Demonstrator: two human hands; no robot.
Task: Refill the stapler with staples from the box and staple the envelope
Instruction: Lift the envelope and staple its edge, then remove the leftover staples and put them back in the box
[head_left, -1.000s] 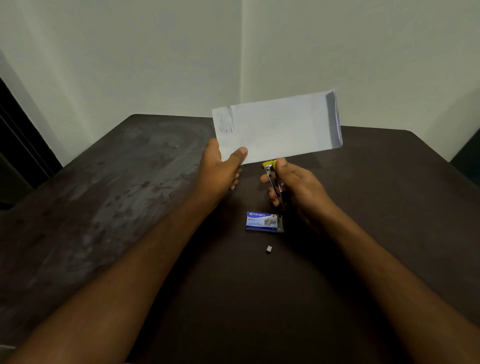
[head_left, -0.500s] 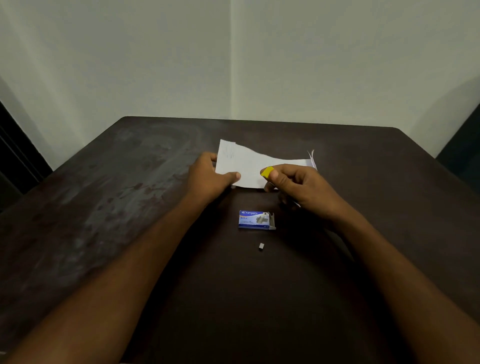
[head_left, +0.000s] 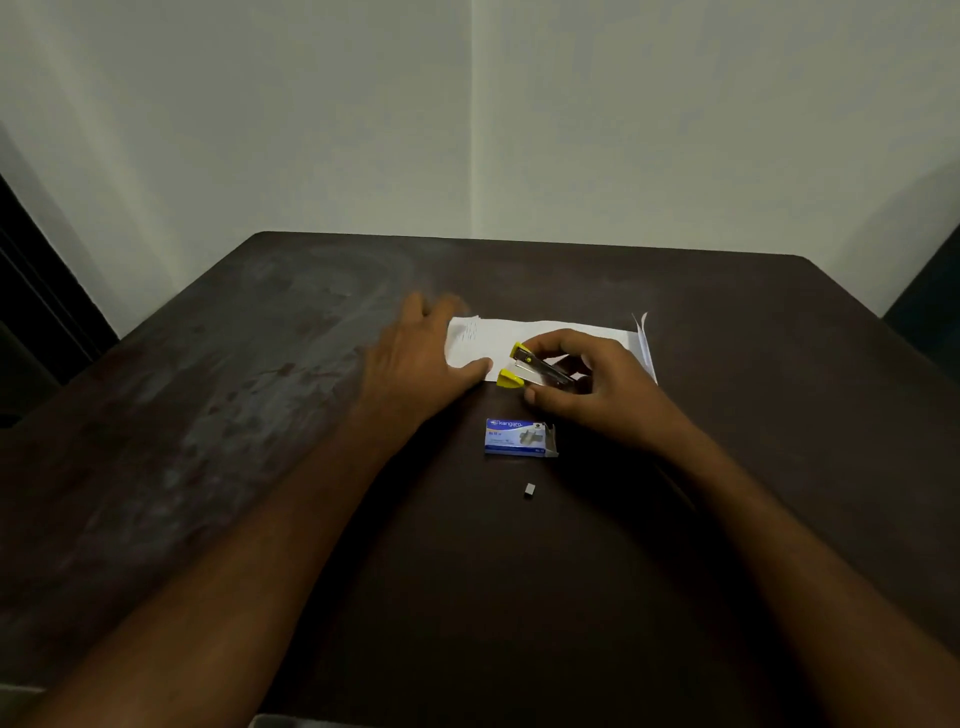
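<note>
A white envelope (head_left: 498, 340) lies flat on the dark table (head_left: 260, 415), its flap end at the right. My left hand (head_left: 421, 358) rests on the envelope's left end, thumb on its near edge, fingers spread and blurred. My right hand (head_left: 587, 384) grips a small metal stapler with yellow ends (head_left: 530, 366), its jaws apart at the envelope's near edge. A blue staple box (head_left: 519, 439) lies open just in front of the hands. A short strip of staples (head_left: 529, 490) lies loose nearer to me.
The table stands in a corner of pale walls (head_left: 467, 130). A dark door frame (head_left: 31, 291) is at the left, and a dark object (head_left: 930, 296) stands beyond the table's right edge.
The envelope has come down from upright in the air to flat on the table. My left hand went from pinching its edge to pressing on it. The stapler now points left at the envelope's near edge.
</note>
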